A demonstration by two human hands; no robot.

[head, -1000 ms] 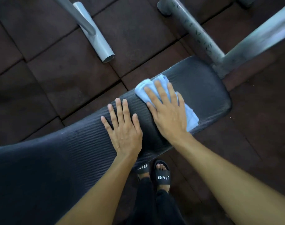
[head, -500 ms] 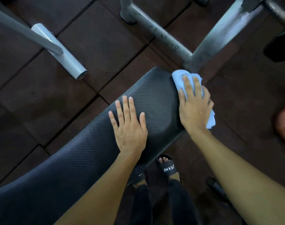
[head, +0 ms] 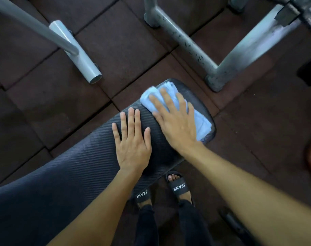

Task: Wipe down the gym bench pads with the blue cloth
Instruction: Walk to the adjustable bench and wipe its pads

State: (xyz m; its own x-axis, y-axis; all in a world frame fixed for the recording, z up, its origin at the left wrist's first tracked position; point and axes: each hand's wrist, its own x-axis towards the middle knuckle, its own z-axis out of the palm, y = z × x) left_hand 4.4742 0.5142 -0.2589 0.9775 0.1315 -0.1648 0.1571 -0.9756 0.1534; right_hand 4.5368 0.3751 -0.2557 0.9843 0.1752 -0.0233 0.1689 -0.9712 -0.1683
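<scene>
Bench pad [head: 90,166], black and ribbed, ran diagonally from the lower left corner up to a rounded end right of the picture's center. Folded on that rounded end lay the blue cloth [head: 200,121], reaching almost to the pad's far and right edges, with only a thin strip of black showing around it. The right hand [head: 176,123] lay flat on top of the cloth, palm down, fingers [head: 166,99] extended and slightly spread, pressing it against the pad rather than pinching it. The left hand [head: 132,148] rested flat on bare pad just beside the right hand, palm down, fingers straight and a little apart, thumb out to the right. Behind the left hand the pad stretched away uncovered toward the lower left.

Past the pad's end, a grey metal frame [head: 192,48] stood on the dark tiled floor [head: 115,41], its foot near the pad's tip but apart from it. A grey tube [head: 80,55] lay well to the left on open floor. Below the pad's near edge stood two feet in black sandals [head: 178,188] lettered "JEANE".
</scene>
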